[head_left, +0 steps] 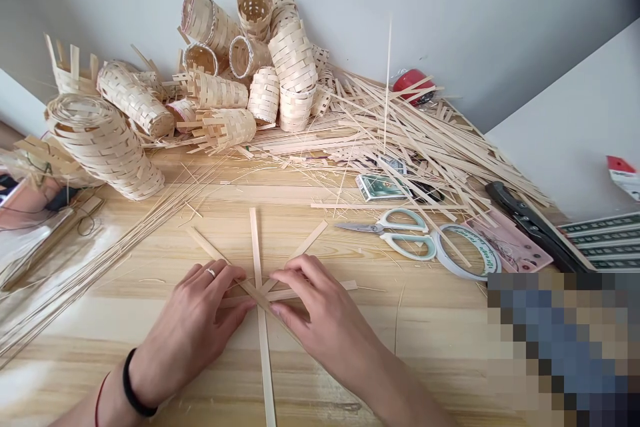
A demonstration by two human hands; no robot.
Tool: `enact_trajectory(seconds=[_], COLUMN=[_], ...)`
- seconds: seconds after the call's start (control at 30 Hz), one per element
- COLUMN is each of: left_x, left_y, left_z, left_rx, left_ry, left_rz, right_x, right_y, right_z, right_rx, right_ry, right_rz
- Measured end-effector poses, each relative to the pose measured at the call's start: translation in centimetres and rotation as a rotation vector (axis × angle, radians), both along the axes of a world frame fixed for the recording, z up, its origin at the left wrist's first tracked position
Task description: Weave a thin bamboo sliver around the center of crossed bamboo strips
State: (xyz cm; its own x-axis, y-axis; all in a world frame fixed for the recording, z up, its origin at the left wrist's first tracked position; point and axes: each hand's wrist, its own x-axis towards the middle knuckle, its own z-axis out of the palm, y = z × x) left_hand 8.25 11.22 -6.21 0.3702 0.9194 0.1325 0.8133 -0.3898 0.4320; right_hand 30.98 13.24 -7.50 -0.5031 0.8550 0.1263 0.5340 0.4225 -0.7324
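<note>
Several flat wooden strips cross one another in a star on the table, meeting near its front middle. From the left, my left hand pinches the strips beside the crossing, thumb below and fingers above. A ring and a black wristband are on that arm. My right hand grips the same strips from the other side, its thumb and fingertips close to the crossing. One long strip runs down between both hands toward the front edge. A thin sliver lies near the crossing, partly hidden by my fingers.
Behind stand many woven baskets and a heap of loose strips. On the right lie scissors, a tape roll, a pink tray and a black-handled tool. Thin splints stretch across the left.
</note>
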Motion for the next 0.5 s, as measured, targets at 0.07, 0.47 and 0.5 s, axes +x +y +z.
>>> enact_trajectory(seconds=[0.07,0.47,0.5], left_x=[0.05,0.46,0.5], left_y=[-0.09,-0.2,-0.22], left_z=[-0.12,-0.56,-0.57], left_rx=[-0.001,0.027,0.028], left_ry=[-0.006,-0.058,-0.058], left_rz=[-0.012,-0.03,-0.031], right_x=[-0.01,-0.03,-0.06], right_y=[0.01,-0.13,-0.14], right_z=[0.01,-0.09,-0.1], right_rx=[0.008,0.024,0.024], right_ry=[0.003,0.003,0.004], right_rz=[-0.001,-0.012,-0.014])
